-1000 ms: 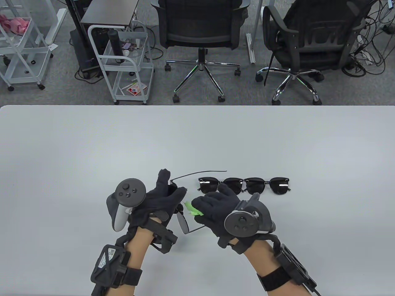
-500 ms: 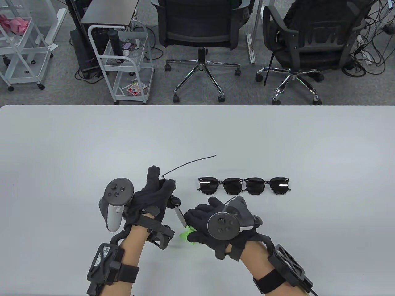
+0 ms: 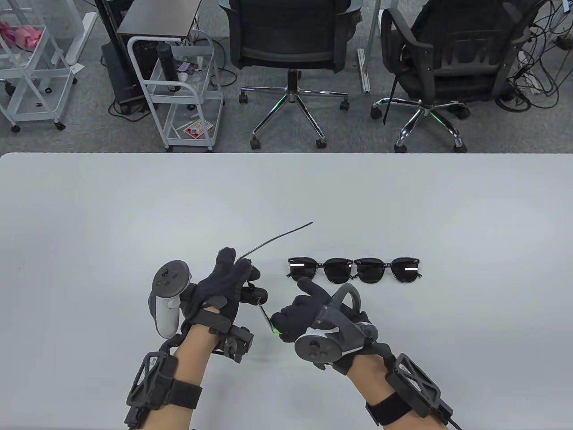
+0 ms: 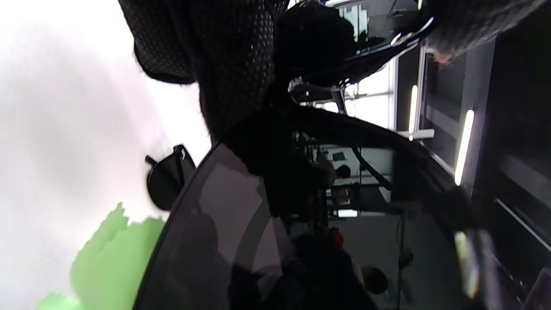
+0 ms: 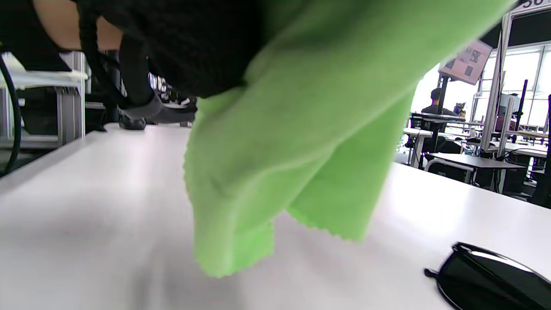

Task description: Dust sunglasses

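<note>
Left hand (image 3: 219,286), in a black sensor glove with a tracker on its back, holds a pair of dark-lensed, thin black-framed sunglasses (image 3: 257,299) clear of the pale grey table (image 3: 89,215); its fingers are curled round the frame near one hinge, and one slim temple arm (image 3: 277,236) sticks out and away from the person. In the left wrist view a large tinted lens (image 4: 224,241) fills the lower frame, with gloved fingers (image 4: 232,56) pinching above it. Right hand (image 3: 304,313), likewise gloved, has fingers bunched on a bright green microfibre cloth (image 5: 301,129), pressed at the lower edge of the held lens; in the table view only a sliver of green shows between the two hands, and in the right wrist view the cloth hangs slack from the fingers. To the right, two more black sunglasses (image 3: 356,270) lie folded side by side on the table, touching end to end. Judgement: the glasses look light and stiff but delicate, the temple arm thin enough to bend and the hinge the weak point; lenses are smooth, probably slippery, and will mark under a gloved finger. Best hold is on the frame rim or bridge, off the lens face, with light wiping pressure so the frame does not twist. Cloth is soft, limp, needs bunching to press
</note>
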